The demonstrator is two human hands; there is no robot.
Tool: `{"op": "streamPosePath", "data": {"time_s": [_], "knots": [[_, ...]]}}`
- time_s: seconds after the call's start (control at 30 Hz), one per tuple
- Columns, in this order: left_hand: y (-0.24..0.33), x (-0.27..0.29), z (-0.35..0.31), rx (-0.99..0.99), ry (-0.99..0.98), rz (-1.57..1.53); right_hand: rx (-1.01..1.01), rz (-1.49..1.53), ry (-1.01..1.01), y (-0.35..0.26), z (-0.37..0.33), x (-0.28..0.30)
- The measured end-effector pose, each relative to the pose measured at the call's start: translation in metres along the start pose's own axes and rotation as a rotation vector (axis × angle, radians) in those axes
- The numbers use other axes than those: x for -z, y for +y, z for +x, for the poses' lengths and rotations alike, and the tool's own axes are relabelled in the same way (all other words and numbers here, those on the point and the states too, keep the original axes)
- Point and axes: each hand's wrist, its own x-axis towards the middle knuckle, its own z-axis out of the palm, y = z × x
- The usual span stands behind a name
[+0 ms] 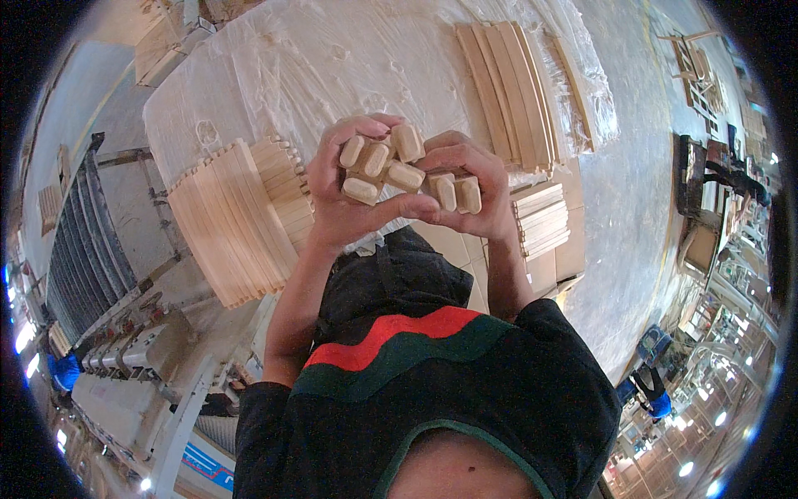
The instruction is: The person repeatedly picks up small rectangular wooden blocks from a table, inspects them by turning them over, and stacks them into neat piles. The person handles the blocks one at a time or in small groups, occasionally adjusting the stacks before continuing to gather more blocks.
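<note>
My left hand (341, 179) is closed round a bundle of several pale wooden sticks (376, 160), whose rounded ends face up at me. Beside it, my right hand (478, 170) grips two more wooden sticks (455, 193) of the same kind. The two hands meet in front of my body, with the bundles side by side and the thumbs close together. How far the sticks reach down is hidden behind their ends and my hands. To the left of my left hand lies a wide stack of wooden strips (233, 220).
Plastic film (307, 62) covers the broad surface ahead. Long wooden slats (507, 91) lie on it at the far right, with a smaller stack of sticks (542, 218) nearer, on cardboard (569, 241). A machine with dark rollers (91, 237) stands left. A person in blue (657, 403) is far right.
</note>
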Motion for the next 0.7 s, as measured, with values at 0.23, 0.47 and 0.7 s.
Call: {"op": "streamPosePath", "data": {"time_s": [0.23, 0.47, 0.7], "knots": [[0.006, 0.001, 0.000, -0.083, -0.096, -0.010, 0.037, -0.101, 0.221, 0.005, -0.008, -0.022], [0.012, 0.035, 0.008, 0.146, -0.431, 0.136, 0.045, 0.086, 0.001, 0.014, 0.008, 0.003], [0.003, 0.032, 0.036, 0.051, -0.534, -0.043, 0.027, 0.204, -0.057, 0.023, 0.028, 0.008]]}}
